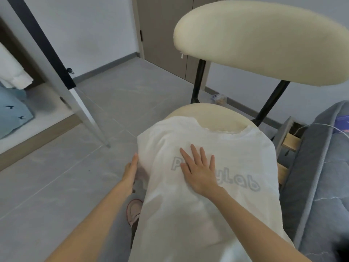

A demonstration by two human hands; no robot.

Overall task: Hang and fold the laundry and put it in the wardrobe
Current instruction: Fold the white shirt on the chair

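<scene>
right hand (198, 173) flat, fingers spread, pinning white cotton T-shirt with grey lettering (179, 224) | left hand (130, 174) straight-fingered against its left folded edge | shirt draped on cream padded chair seat (217, 114) | keep palm anchoring; square edge before next fold

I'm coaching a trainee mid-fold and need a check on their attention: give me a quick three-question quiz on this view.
1. True or false: the right hand lies flat on the white shirt.
2. The white shirt is spread over: A) a table B) the chair C) an ironing board.
3. Which hand touches the shirt's side edge?

Key: 1 true; 2 B; 3 the left hand.
</scene>
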